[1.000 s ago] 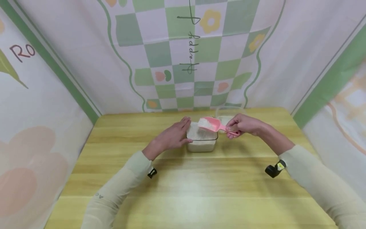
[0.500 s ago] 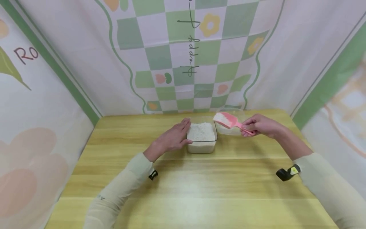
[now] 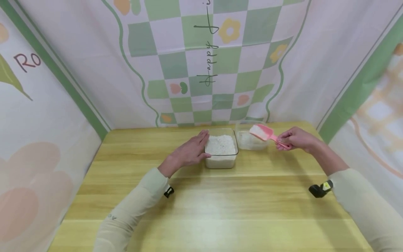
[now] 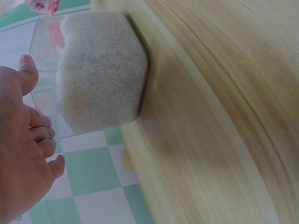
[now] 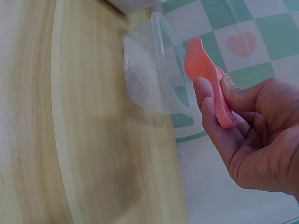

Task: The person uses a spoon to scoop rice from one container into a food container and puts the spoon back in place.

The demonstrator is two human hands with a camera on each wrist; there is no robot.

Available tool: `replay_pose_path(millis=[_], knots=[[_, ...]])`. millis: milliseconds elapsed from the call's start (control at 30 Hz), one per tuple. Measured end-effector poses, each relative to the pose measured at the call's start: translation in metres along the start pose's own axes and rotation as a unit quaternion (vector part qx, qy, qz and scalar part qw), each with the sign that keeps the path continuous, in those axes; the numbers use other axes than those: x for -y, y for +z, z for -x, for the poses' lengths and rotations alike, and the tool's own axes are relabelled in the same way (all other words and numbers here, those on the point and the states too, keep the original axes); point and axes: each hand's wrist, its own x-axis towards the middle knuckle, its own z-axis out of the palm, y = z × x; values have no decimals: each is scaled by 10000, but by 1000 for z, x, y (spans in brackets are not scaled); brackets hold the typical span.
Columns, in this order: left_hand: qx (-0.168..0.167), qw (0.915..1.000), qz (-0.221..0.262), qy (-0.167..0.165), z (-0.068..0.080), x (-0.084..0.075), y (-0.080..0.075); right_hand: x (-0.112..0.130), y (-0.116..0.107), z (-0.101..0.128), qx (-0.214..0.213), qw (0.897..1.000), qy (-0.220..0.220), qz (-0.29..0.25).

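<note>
A clear square container [image 3: 221,154] full of white rice stands mid-table; in the left wrist view the same container [image 4: 100,70] fills the upper left. My left hand [image 3: 192,151] rests flat against its left side, fingers straight [image 4: 28,140]. My right hand [image 3: 296,139] pinches the handle of a pink scoop [image 3: 263,133] loaded with rice, held over a second clear container [image 3: 250,140] just right of the first. The right wrist view shows that round-cornered container [image 5: 149,79] with some rice inside and the pink scoop [image 5: 208,79] between my thumb and fingers.
The wooden table [image 3: 207,199] is boxed in by checked green and pink cloth walls [image 3: 201,59] at the back and on both sides. Both containers stand near the back edge. Bare tabletop stretches toward me.
My right hand has carried the loaded scoop rightward, from above the full container to above the second container. The left hand has stayed against the full container.
</note>
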Motion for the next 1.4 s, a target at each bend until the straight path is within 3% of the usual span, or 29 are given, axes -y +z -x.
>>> replay_pose_path(millis=[200, 400, 767, 1400], knots=[[-25, 10000, -54, 66, 0, 0, 1, -5, -3, -7, -270, 9972, -68, 689], [-61, 9999, -99, 100, 1, 1, 0, 4, -1, -9, -550, 9906, -33, 1250], [-56, 9998, -99, 145, 1, 2, 2, 11, 2, -10, -703, 9817, -152, 1765], [43, 9998, -175, 60, 1, -1, -1, 22, 6, -6, -1042, 9492, -430, 2940]])
